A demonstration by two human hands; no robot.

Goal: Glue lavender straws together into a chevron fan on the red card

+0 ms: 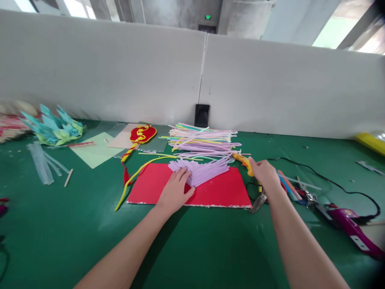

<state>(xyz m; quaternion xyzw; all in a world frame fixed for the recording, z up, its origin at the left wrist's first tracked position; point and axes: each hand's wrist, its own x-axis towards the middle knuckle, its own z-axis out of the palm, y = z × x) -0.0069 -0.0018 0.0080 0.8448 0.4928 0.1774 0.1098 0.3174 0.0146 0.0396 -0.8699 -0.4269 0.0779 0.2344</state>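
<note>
A red board lies in front of me on the green table. On it sits a V-shaped panel of lilac pipe cleaners laid side by side. My left hand rests on the panel's left part, fingers stretched out and flat. To the right of the board, my right hand is closed on a yellow-orange glue gun; its tip points left toward the loose pipe cleaners. Part of the glue gun is hidden by the hand. Pliers lie below this hand at the board's right corner.
Loose pastel pipe cleaners are piled behind the board, near a black phone. A red-and-yellow ornament, papers, clear glue sticks and a teal paper piece lie left. A purple corded iron lies right.
</note>
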